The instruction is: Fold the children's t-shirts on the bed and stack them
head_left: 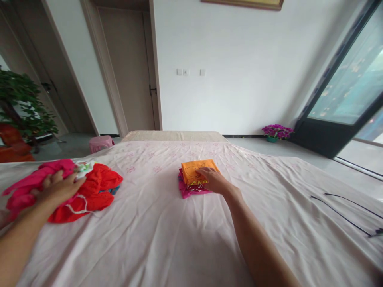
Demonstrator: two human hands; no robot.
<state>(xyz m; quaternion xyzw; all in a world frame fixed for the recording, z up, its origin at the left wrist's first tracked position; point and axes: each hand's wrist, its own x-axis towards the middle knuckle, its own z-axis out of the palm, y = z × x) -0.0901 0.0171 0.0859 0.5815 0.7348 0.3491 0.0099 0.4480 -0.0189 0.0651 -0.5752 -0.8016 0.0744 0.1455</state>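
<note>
My right hand [214,180] rests with outstretched fingers on an orange folded garment [191,167], which has a cartoon line drawing and dark lettering on it. This lies on top of a small stack, with a magenta folded garment [187,193] at the bottom. On the left, my left hand [58,187] is over a loose heap, fingers apart on a bright pink garment [38,177]. Beside it in the heap are a red garment [103,179] with a white drawstring and a white printed cloth [84,168]. A bit of blue cloth [112,190] peeks out beneath the red.
A pale floral sheet [155,231] covers the wrinkled surface under everything. Dark-framed glasses [344,215] with long thin arms lie at the right. Beyond the far edge are a pink stool [101,143], a leafy plant [24,103] and purple flowers [277,130] in a green pot.
</note>
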